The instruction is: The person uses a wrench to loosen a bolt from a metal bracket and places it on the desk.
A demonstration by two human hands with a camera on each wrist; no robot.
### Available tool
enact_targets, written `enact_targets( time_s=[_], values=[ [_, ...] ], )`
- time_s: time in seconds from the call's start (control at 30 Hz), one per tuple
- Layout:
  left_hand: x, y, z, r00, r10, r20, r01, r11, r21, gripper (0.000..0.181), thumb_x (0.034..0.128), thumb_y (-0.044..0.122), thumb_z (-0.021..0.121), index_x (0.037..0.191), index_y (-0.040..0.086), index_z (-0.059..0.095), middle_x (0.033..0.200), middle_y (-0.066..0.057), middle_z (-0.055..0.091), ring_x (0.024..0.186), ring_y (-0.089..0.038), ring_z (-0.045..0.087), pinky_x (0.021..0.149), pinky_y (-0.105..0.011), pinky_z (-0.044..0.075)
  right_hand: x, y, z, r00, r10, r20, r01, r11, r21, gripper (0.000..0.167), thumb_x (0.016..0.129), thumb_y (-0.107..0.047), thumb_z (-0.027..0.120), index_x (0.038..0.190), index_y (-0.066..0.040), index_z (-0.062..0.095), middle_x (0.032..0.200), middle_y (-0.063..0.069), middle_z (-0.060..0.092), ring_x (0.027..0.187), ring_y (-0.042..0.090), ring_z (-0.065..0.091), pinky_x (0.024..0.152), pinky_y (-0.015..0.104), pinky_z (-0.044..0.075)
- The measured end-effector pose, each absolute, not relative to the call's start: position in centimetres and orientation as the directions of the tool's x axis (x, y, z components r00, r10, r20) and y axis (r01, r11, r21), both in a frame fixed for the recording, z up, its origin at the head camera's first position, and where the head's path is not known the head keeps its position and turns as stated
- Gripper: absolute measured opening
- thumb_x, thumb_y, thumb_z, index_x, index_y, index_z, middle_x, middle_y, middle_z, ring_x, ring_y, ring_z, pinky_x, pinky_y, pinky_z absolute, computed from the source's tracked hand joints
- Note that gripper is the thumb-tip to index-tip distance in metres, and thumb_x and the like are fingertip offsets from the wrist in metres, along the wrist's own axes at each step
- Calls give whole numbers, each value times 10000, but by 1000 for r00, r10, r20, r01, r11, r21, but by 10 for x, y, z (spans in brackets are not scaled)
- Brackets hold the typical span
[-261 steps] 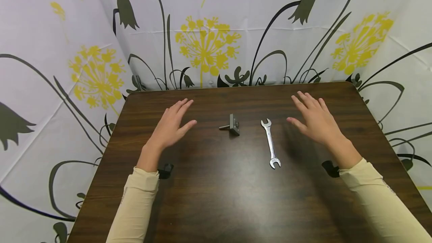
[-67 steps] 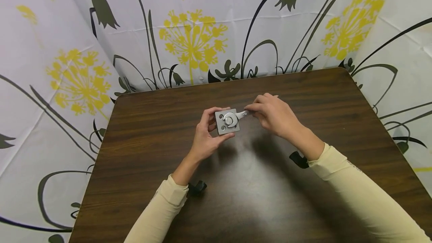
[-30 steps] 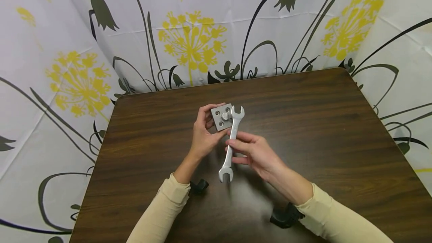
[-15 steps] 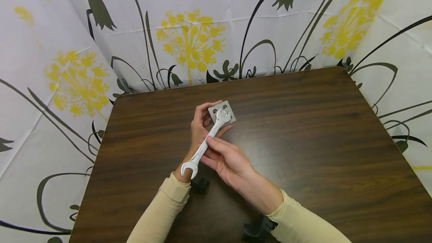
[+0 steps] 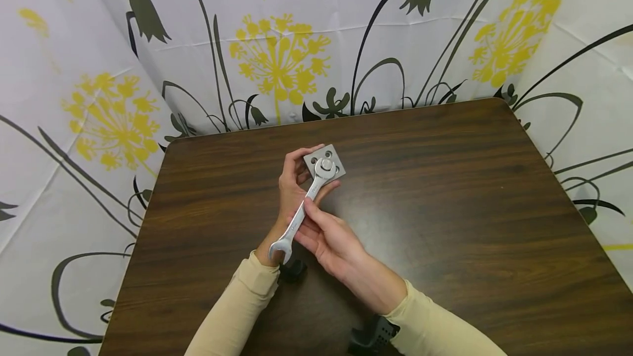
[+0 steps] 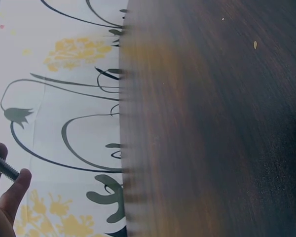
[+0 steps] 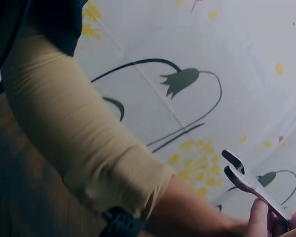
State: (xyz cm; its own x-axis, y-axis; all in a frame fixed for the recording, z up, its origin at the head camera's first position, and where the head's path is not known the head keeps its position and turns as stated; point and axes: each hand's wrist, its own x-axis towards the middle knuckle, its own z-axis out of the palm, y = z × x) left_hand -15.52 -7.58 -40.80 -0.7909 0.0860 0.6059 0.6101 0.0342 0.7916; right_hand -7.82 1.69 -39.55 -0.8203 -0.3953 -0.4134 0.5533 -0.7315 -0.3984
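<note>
The left hand (image 5: 292, 198) curls its grip round the edges of a metal plate (image 5: 320, 156) above the counter (image 5: 435, 218), probably to steady it, bolt (image 5: 326, 164) facing the person. The right hand's (image 5: 340, 246) grip pinches the wrench (image 5: 299, 216) mid-handle, likely for leverage, one end around the bolt head. The plate is square, grey and holed; the wrench, shiny and double-ended.

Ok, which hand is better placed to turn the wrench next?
Likely the right hand: it grips the wrench mid-handle, with one end around the bolt head. The left hand holds the metal plate, so it seems better suited to steadying.
</note>
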Motion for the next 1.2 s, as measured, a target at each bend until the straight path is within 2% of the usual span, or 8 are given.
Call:
enact_targets(
  time_s=[0.13, 0.27, 0.47, 0.63, 0.77, 0.97, 1.07, 1.2],
  values=[
    [-156, -79, -410, -796, 98, 597, 601, 13, 799, 725, 634, -160, 846, 1243, -95, 458, 1267, -202, 618, 1051, -308, 627, 818, -304, 554, -79, 27, -405, -826, -361, -433, 560, -612, -558, 280, 976, -296, 630, 1068, -34, 663, 886, 56, 725, 834, 162, 710, 737, 311, 583],
    [-157, -83, -410, -796, 109, 595, 599, 6, 801, 724, 630, -164, 845, 1240, -98, 461, 1267, -194, 621, 1055, -319, 625, 819, -314, 557, -82, 44, -412, -839, -340, -425, 542, -447, -712, 405, 928, -359, 688, 1077, 18, 677, 872, 61, 732, 777, 184, 723, 660, 323, 590],
    [-163, -88, -422, -783, 119, 611, 616, 7, 788, 724, 624, -179, 835, 1240, -55, 476, 1272, -160, 629, 1044, -315, 636, 805, -326, 560, -94, 78, -412, -866, -341, -366, 437, -162, -884, 325, 905, -232, 728, 1082, 41, 705, 877, 113, 739, 770, 209, 717, 605, 308, 579],
    [-165, -90, -429, -790, 129, 599, 604, -1, 797, 731, 622, -204, 823, 1245, -31, 481, 1282, -118, 634, 1054, -300, 639, 805, -320, 557, -107, 110, -405, -908, -353, -227, 200, 111, -973, 323, 839, -83, 775, 1109, 74, 695, 808, 122, 723, 670, 155, 673, 566, 279, 541],
    [-159, -86, -417, -795, 148, 588, 595, 7, 803, 718, 626, -186, 836, 1234, -91, 466, 1262, -189, 630, 1048, -296, 635, 793, -297, 555, -117, 126, -397, -928, -350, -130, 12, 321, -947, 376, 802, -59, 802, 1130, 84, 688, 745, 74, 704, 618, 157, 651, 532, 259, 500],
    [-154, -85, -411, -807, 167, 567, 576, 12, 817, 716, 629, -174, 842, 1231, -101, 462, 1259, -229, 619, 1068, -299, 630, 799, -279, 552, -132, 137, -380, -932, -339, -129, -139, 663, -736, 353, 850, -194, 782, 1172, -63, 723, 780, -39, 715, 653, 116, 620, 563, 299, 453],
    [-154, -87, -411, -806, 160, 570, 579, 10, 815, 718, 629, -168, 845, 1232, -102, 460, 1260, -216, 622, 1065, -307, 630, 798, -278, 554, -141, 138, -372, -929, -355, -102, -218, 752, -622, 337, 865, -219, 770, 1182, -112, 728, 821, -49, 714, 649, 101, 579, 547, 302, 417],
    [-155, -90, -411, -806, 148, 573, 581, 13, 814, 719, 635, -157, 848, 1236, -103, 457, 1260, -198, 627, 1056, -298, 633, 789, -278, 558, -155, 140, -366, -906, -423, -5, -367, 791, -490, 314, 874, -209, 762, 1176, -130, 733, 907, -22, 711, 648, 129, 558, 527, 313, 409]
  ],
)
